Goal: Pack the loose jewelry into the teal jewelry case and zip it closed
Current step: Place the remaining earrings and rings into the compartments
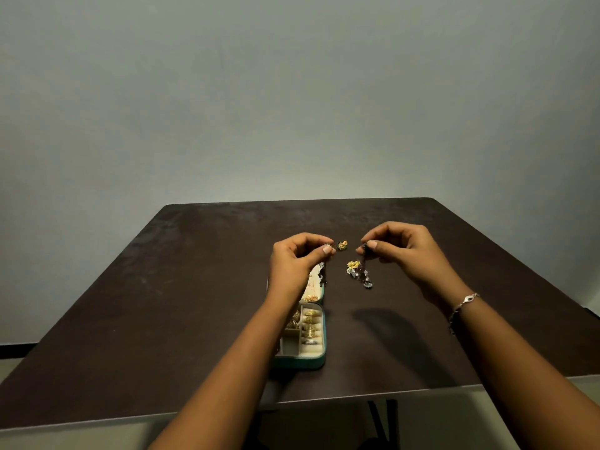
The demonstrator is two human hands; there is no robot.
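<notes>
Here, low and left of centre, the open teal jewelry case [310, 358] lies under the left hand [297, 264], pinched on a small dark piece, while the right hand [402, 248] pinches a dangling chain [364, 264] above the loose jewelry [357, 271].

Dark brown matte bench [194, 287], faintly mottled. Small teal zip jewelry case [300, 363], cream lining, gold rings in its slots. Loose cluster of yellow-gold and silver-blue jewelry [358, 274]. Small gold flower-shaped piece [342, 245]. Silver chain bracelet [462, 305]. Plain grey-green wall [292, 92].
</notes>
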